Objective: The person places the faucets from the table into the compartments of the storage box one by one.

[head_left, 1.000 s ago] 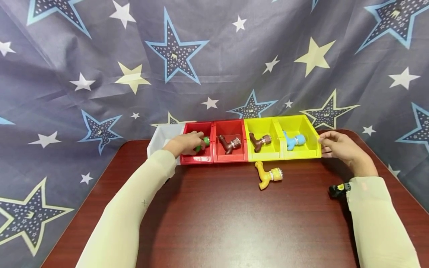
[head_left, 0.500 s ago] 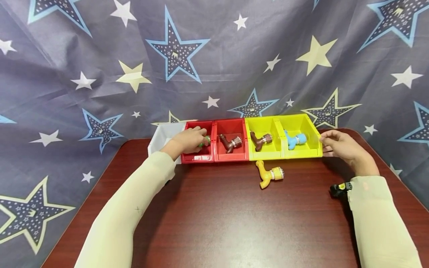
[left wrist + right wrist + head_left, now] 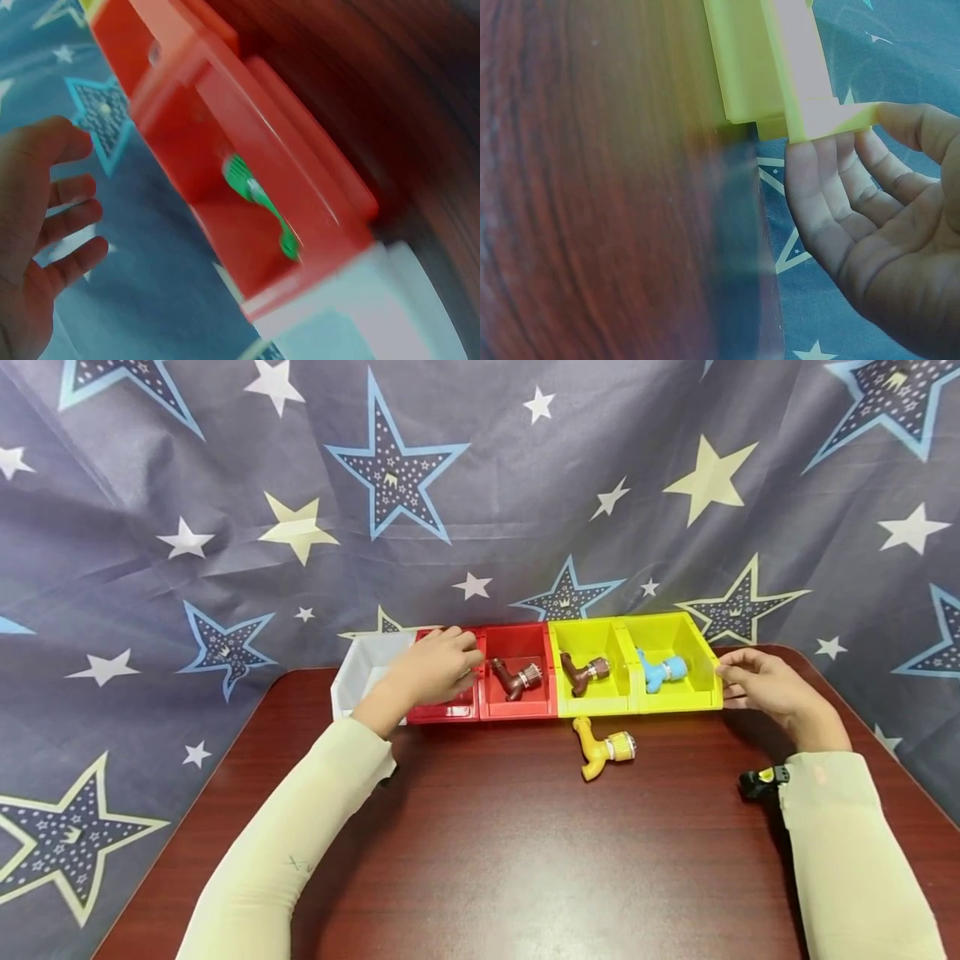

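My left hand (image 3: 431, 667) hovers over the left red bin (image 3: 444, 713), fingers loosely bent around nothing. In the left wrist view a green faucet (image 3: 240, 178) lies inside that bin, apart from the hand; from the head it is hidden. My right hand (image 3: 771, 692) pinches the side edge of the rightmost yellow bin (image 3: 678, 702), thumb on its rim and fingers against the outer wall. A light blue faucet (image 3: 663, 673) lies in this bin. Brown faucets lie in the other yellow bin (image 3: 596, 707) and the right red bin (image 3: 516, 709).
A white bin (image 3: 360, 681) ends the row on the left. In front of the yellow bins a yellow faucet (image 3: 597, 750) lies on the dark red table (image 3: 525, 843). A star-patterned cloth (image 3: 495, 502) hangs right behind the bins.
My left hand has let go of the green faucet in the left red bin and risen up and slightly right. The right hand stays at the yellow bin.
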`<state>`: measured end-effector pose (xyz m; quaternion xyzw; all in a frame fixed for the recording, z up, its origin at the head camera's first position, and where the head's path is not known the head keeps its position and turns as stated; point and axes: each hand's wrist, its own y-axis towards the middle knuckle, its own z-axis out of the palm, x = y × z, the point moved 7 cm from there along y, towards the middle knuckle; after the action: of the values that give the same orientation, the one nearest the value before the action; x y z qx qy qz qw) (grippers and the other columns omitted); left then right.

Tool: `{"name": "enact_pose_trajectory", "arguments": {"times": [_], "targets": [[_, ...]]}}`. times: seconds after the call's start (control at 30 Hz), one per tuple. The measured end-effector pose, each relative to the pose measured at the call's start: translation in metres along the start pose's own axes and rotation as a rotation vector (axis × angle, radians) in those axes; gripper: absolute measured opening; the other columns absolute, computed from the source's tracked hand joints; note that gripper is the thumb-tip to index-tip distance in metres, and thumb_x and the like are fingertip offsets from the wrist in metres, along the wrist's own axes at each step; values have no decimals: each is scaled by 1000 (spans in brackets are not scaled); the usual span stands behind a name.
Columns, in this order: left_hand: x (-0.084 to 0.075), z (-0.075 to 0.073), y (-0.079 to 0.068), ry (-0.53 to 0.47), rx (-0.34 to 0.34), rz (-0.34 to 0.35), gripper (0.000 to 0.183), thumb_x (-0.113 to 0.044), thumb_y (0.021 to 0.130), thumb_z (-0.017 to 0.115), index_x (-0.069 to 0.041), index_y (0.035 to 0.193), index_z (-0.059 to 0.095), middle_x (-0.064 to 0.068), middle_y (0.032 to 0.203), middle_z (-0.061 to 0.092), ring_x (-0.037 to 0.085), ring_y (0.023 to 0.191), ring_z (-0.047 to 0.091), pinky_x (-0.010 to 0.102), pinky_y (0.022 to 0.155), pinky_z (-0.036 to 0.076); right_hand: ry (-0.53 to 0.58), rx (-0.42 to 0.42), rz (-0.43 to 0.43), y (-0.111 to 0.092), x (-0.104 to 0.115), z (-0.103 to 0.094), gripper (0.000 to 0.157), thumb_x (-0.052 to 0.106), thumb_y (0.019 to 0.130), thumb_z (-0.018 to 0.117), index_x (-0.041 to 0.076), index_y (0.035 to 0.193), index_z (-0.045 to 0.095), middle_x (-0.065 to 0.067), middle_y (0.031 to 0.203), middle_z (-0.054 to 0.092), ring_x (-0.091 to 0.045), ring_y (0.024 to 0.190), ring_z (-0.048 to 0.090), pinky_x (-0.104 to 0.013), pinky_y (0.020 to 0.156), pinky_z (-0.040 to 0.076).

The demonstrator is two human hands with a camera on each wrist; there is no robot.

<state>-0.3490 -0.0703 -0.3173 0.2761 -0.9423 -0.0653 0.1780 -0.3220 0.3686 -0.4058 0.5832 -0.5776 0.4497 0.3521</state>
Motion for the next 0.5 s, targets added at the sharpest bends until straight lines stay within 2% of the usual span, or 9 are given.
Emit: {"name": "enact_pose_trajectory", "arguments": {"times": [0.1,0.2,0.5], "targets": [[-16,-7,5,-21,-62,43,19,-19,92,69,-11,108,73,9,100,61,31,97,57,46,81,50,-6,-2,-3,0,0,0,35,24,109,49,-4,129,41,-1,102,57,-17,85,66,-36,80,60],[-33,-8,10,-35,-84,93,21,-22,93,69,-12,111,72,8,104,62,29,98,57,43,81,49,-9,0,-3,0,-1,0,36,24,109,49,-4,130,42,-1,103,57,-16,85,67,-36,80,60],[-78,-2,31,-97,-36,181,31,-30,95,69,-16,123,67,5,119,61,24,108,55,39,91,47,-15,3,1,0,-2,0,37,26,109,50,-3,130,42,1,102,58,-16,86,67,-33,80,59]]}}
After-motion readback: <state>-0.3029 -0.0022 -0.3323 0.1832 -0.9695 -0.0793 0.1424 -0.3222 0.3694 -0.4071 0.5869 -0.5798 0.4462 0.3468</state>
